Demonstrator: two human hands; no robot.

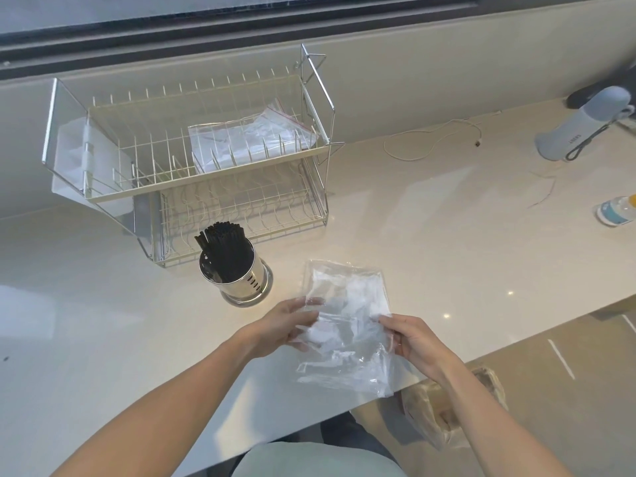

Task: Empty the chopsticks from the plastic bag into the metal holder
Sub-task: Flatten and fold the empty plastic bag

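Note:
A round metal holder [253, 282] stands on the pale counter, left of centre. Several black chopsticks [223, 246] stand in it, leaning to the left. To its right a clear plastic bag [347, 304] lies crumpled and flat above the counter's near edge; I see no chopsticks inside it. My left hand [287, 325] pinches the bag's left edge. My right hand [413, 342] grips its right edge.
A two-tier wire dish rack [206, 160] stands behind the holder, with a zip bag [254, 136] on its upper tier. A pale blue bottle [585, 122], a white cable [430, 139] and a small bottle [616, 210] are at the right. Another plastic bag [447, 407] hangs below the counter edge.

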